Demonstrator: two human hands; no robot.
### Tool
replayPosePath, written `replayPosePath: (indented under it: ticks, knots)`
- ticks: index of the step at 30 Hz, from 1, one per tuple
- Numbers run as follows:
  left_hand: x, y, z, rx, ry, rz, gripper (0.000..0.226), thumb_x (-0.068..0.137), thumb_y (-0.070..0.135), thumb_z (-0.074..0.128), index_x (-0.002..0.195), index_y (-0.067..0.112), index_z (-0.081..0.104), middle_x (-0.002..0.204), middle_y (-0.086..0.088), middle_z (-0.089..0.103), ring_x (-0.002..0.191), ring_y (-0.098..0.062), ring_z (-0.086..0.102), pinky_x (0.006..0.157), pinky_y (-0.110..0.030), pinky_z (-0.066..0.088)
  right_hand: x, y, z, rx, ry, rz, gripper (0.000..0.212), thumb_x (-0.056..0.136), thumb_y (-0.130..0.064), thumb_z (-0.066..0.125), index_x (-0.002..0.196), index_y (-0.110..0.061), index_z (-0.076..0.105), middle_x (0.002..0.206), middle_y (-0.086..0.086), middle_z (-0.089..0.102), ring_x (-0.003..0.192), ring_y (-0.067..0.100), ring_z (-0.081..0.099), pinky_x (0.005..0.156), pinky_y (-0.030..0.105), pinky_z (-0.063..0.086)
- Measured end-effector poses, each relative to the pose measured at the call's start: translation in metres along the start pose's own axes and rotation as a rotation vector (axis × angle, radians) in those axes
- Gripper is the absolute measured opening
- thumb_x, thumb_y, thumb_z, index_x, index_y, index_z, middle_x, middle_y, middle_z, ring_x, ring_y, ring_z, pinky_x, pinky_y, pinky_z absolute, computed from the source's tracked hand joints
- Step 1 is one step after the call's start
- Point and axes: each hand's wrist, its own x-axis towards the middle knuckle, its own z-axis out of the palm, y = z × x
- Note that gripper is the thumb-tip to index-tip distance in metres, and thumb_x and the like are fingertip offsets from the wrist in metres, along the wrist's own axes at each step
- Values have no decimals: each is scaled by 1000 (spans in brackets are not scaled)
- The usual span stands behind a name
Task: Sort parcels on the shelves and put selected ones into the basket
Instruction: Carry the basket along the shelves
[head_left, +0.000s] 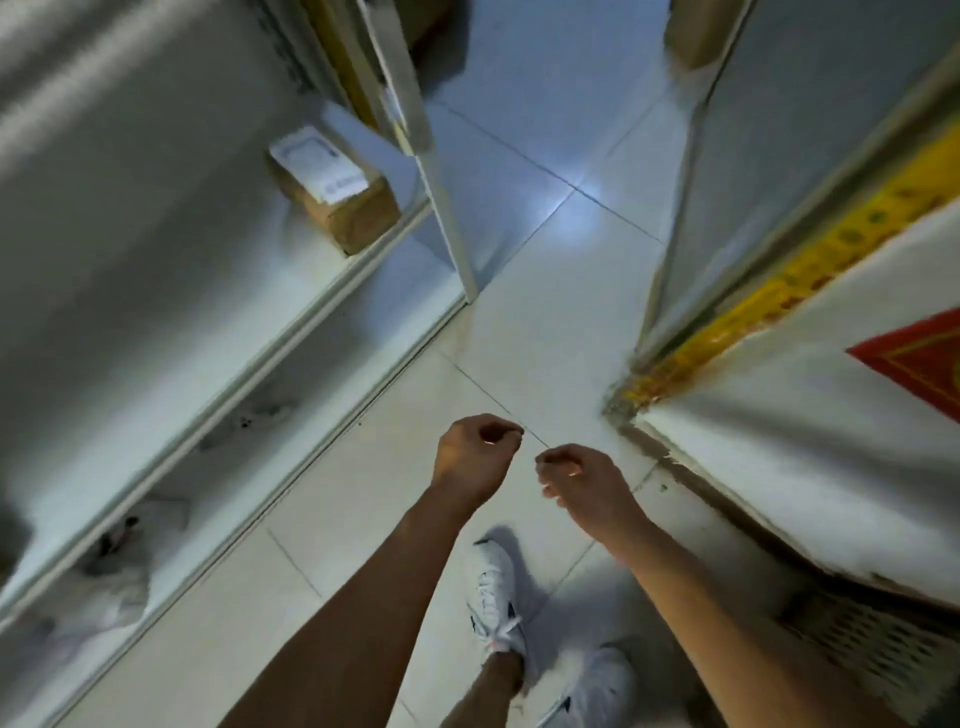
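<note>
— What do you count from your end?

— Two bare hands in front of me, both empty. My left hand (475, 457) has its fingers curled in loosely, closed on nothing; my right hand (584, 480) is the same, fingers half bent, holding nothing. They sit near each other but not touching, above the pale tiled floor (519, 322). Two white sneakers (496, 597) below them.

— And parcels?

— One I can be sure of: a brown cardboard box with a white printed label (332, 189), on the white metal shelf (291, 332) to my left, close to its front edge. On the lower level there are pale plastic mailer bags (119, 571), at least two, too blurred to count properly.

— Where's the box relative to your hands?

— Well apart from both, up and to the left, nearer the left hand. A perforated white plastic basket (883, 649) shows at the lower right, beside my right forearm.
</note>
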Motion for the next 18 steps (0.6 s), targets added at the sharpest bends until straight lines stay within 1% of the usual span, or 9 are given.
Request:
replayPosePath:
  ticks: [2,5,8,10,12,14,16,17,18]
  knots:
    - [18,-6,-34,-82,83,-19,13,88,21,67,85,30,76,88,9,75,88,-8,69,77,-19,49,20,-26,23,-52,-55,-57,8,93,-15,67,93,-21,71,86,0,75,75,17,72,71,28,52]
    - [45,-21,-81,-198,205,-50,10,87,19,70,85,26,77,84,8,74,85,-10,69,75,-20,48,56,-67,61,-97,-83,-134,13,95,-9,64,97,-21,70,87,-1,73,74,11,70,72,22,50]
    - [65,-42,-120,-297,274,-98,10,86,19,73,80,26,76,75,8,71,77,-12,66,74,-24,47,91,-105,98,-112,-37,-216,12,94,-12,66,100,-20,71,92,-6,72,86,11,69,82,29,57]
    - [72,-57,-139,-328,295,-139,10,85,19,74,78,26,75,74,8,71,78,-15,67,74,-27,49,112,-131,121,-99,13,-276,14,92,-15,70,105,-19,69,100,-6,69,95,11,66,86,33,57]
    - [75,-72,-152,-350,305,-175,11,86,19,73,78,26,76,77,5,74,82,-19,70,76,-31,53,133,-163,139,-98,131,-434,37,86,-20,78,117,-21,60,116,-3,59,110,18,59,90,39,55]
    - [77,-83,-157,-383,306,-225,14,88,15,69,81,25,76,80,0,75,81,-20,71,76,-32,53,163,-201,153,-135,273,-595,70,74,-31,86,132,-24,48,133,1,48,126,25,44,101,46,50]
    - [81,-91,-157,-421,307,-264,14,92,11,65,87,18,76,83,-4,75,75,-18,70,72,-28,50,199,-249,162,-159,338,-601,105,63,-39,90,150,-29,31,151,7,33,139,28,28,111,47,40]
    - [82,-93,-156,-438,307,-275,14,93,9,63,90,15,76,84,-6,75,73,-16,69,70,-26,49,214,-271,166,-165,311,-566,118,60,-39,92,155,-32,21,157,9,26,144,31,22,114,48,36]
    - [83,-96,-155,-456,310,-284,13,94,9,62,93,13,75,86,-8,75,73,-16,68,69,-26,49,228,-289,171,-165,260,-526,126,60,-38,93,158,-34,14,159,10,21,146,32,20,115,48,35]
